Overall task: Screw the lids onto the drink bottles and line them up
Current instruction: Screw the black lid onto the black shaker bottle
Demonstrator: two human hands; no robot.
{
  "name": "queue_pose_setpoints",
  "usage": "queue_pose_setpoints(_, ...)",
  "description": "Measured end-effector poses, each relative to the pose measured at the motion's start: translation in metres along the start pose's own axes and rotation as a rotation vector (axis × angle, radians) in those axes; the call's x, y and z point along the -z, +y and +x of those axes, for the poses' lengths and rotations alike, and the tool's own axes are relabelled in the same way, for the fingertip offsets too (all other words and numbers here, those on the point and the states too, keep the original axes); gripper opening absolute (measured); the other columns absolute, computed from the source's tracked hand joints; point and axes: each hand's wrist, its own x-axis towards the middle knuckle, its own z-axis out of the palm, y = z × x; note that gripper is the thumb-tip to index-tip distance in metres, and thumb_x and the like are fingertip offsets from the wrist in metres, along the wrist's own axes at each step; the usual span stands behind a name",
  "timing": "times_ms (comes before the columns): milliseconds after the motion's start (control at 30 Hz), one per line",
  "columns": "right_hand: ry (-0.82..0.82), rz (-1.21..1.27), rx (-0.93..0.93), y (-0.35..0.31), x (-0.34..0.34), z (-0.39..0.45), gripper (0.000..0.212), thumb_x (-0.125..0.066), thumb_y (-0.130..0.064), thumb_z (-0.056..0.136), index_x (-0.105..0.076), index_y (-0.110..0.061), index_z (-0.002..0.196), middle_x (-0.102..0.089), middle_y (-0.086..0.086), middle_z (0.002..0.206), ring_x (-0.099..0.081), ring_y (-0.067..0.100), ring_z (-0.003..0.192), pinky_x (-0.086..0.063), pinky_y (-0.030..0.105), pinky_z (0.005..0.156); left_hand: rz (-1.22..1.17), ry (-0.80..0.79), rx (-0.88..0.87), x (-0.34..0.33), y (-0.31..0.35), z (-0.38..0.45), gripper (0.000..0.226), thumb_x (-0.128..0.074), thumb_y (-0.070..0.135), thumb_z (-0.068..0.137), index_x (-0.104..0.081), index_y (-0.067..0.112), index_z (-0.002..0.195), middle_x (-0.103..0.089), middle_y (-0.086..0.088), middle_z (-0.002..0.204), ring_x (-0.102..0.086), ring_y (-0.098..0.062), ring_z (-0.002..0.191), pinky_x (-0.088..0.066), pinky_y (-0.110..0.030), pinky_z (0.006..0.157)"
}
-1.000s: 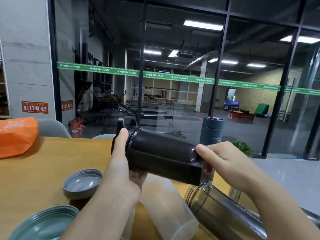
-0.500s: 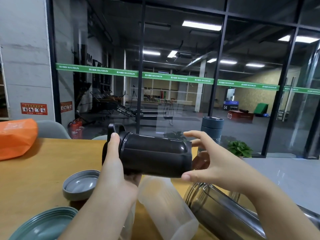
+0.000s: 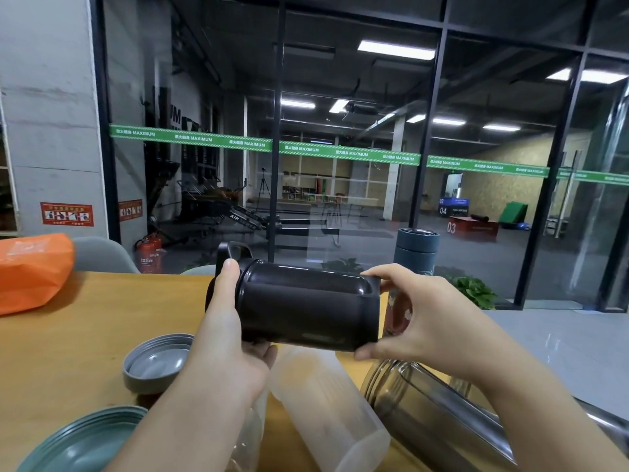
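Grip: both hands hold the black bottle sideways in the air above the wooden table.
Left hand: wrapped round the lid end, thumb lying up over the black lid and fingers curled under it.
Right hand: clamped on the bottle's base end — fingertips on the upper edge, thumb pressing the lower edge.
Black bottle: lying level, lid to the left with its loop handle sticking up, base to the right; it touches nothing on the table.
Whether the lid is fully tight: cannot tell.
Frosted plastic bottle: on its side on the table just below the black bottle, open mouth toward the camera.
Steel-and-glass bottle: on its side to the right of the frosted one, just beside it, under the right forearm.
Grey lid: upside down on the table, near the left forearm.
Green lid: upside down at the lower left corner, nearer the camera than the grey one.
Blue-grey flask: upright with its lid on, at the far table edge behind the right hand.
Red patterned bottle: only a strip shows between the black bottle's base and the right palm.
Orange bag: on the table at the far left — well apart from the bottles.
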Motion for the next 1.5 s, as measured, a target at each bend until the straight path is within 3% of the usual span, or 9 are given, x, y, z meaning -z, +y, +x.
queue_pose_setpoints(200, 0.046, -0.022, -0.018, 0.003, 0.001, -0.002, 0.056, -0.060, -0.078, 0.052, -0.046, -0.047, 0.097, -0.056, -0.028, 0.075, -0.057, -0.007, 0.079, -0.042, 0.013, 0.061, 0.015, -0.055, -0.032, -0.003, -0.001, -0.005, 0.040, -0.071, 0.051, 0.074, -0.058, 0.019, 0.094, -0.066, -0.009, 0.101, -0.063, -0.029, 0.091, -0.051, -0.042, 0.083)
queue_pose_setpoints(333, 0.031, 0.111, -0.051, 0.008, -0.002, -0.003, 0.052, -0.041, -0.076, 0.068, -0.059, -0.027, 0.068, -0.060, -0.010, 0.060, -0.055, 0.008, 0.057, -0.040, 0.029, 0.052, 0.023, -0.116, -0.065, -0.003, -0.003, -0.009, 0.045, -0.071, 0.050, 0.074, -0.060, 0.020, 0.106, -0.069, -0.011, 0.102, -0.065, -0.030, 0.094, -0.054, -0.044, 0.083)
queue_pose_setpoints(567, -0.082, 0.452, -0.357, -0.007, -0.001, -0.004, 0.065, -0.025, -0.068, 0.069, -0.062, -0.014, 0.064, -0.063, 0.003, 0.053, -0.058, 0.016, 0.055, -0.045, 0.020, 0.063, -0.021, -0.134, -0.093, -0.006, -0.001, -0.015, 0.051, -0.071, 0.045, 0.075, -0.054, 0.016, 0.113, -0.066, -0.013, 0.106, -0.063, -0.031, 0.099, -0.050, -0.048, 0.092)
queue_pose_setpoints(667, -0.166, 0.427, -0.347, -0.011, -0.003, -0.003, 0.063, -0.021, -0.069, 0.072, -0.060, -0.027, 0.047, -0.061, -0.002, 0.048, -0.052, 0.004, 0.045, -0.039, 0.015, 0.054, -0.025, -0.104, -0.098, -0.005, -0.003, -0.012, 0.054, -0.071, 0.048, 0.074, -0.053, 0.017, 0.114, -0.065, -0.013, 0.109, -0.062, -0.031, 0.099, -0.050, -0.048, 0.093)
queue_pose_setpoints(767, -0.179, 0.406, -0.362, -0.009, -0.003, -0.002, 0.055, -0.021, -0.072, 0.073, -0.061, -0.036, 0.086, -0.059, -0.010, 0.076, -0.060, 0.003, 0.077, -0.040, 0.009, 0.059, -0.023, -0.059, -0.108, -0.005, -0.003, -0.009, 0.057, -0.072, 0.051, 0.072, -0.053, 0.016, 0.113, -0.065, -0.012, 0.107, -0.063, -0.029, 0.096, -0.052, -0.045, 0.091)
queue_pose_setpoints(867, -0.176, 0.366, -0.236, -0.003, -0.007, 0.000, 0.078, -0.046, -0.083, 0.065, -0.029, -0.049, 0.134, -0.045, -0.021, 0.111, -0.054, -0.005, 0.096, -0.046, 0.010, 0.073, -0.022, -0.024, -0.112, -0.003, -0.003, -0.007, 0.048, -0.071, 0.054, 0.071, -0.053, 0.018, 0.098, -0.063, -0.010, 0.103, -0.062, -0.027, 0.094, -0.053, -0.041, 0.086)
queue_pose_setpoints(933, -0.152, 0.321, -0.163, 0.000, -0.009, 0.001, 0.096, -0.063, -0.078, 0.050, -0.020, -0.056, 0.133, -0.038, -0.019, 0.125, -0.057, -0.002, 0.097, -0.050, 0.020, 0.082, -0.027, -0.014, -0.107, -0.003, -0.004, -0.006, 0.048, -0.070, 0.056, 0.072, -0.053, 0.018, 0.096, -0.063, -0.009, 0.102, -0.062, -0.026, 0.092, -0.053, -0.038, 0.080)
queue_pose_setpoints(1267, -0.036, 0.265, -0.004, -0.001, -0.008, 0.003, 0.077, -0.084, -0.034, 0.060, -0.034, -0.055, 0.114, -0.048, -0.029, 0.117, -0.067, 0.005, 0.079, -0.057, 0.027, 0.073, -0.035, -0.029, -0.077, -0.002, -0.003, -0.004, 0.050, -0.067, 0.059, 0.074, -0.053, 0.017, 0.097, -0.062, -0.012, 0.103, -0.062, -0.028, 0.092, -0.053, -0.040, 0.084)
queue_pose_setpoints(1500, 0.103, 0.080, 0.072, -0.002, -0.007, 0.001, 0.073, -0.071, -0.066, 0.051, -0.037, -0.057, 0.115, -0.046, -0.040, 0.110, -0.054, -0.015, 0.090, -0.043, 0.004, 0.076, -0.042, -0.034, -0.032, 0.002, -0.002, -0.001, 0.046, -0.069, 0.056, 0.074, -0.051, 0.017, 0.091, -0.061, -0.015, 0.105, -0.061, -0.032, 0.096, -0.052, -0.042, 0.084)
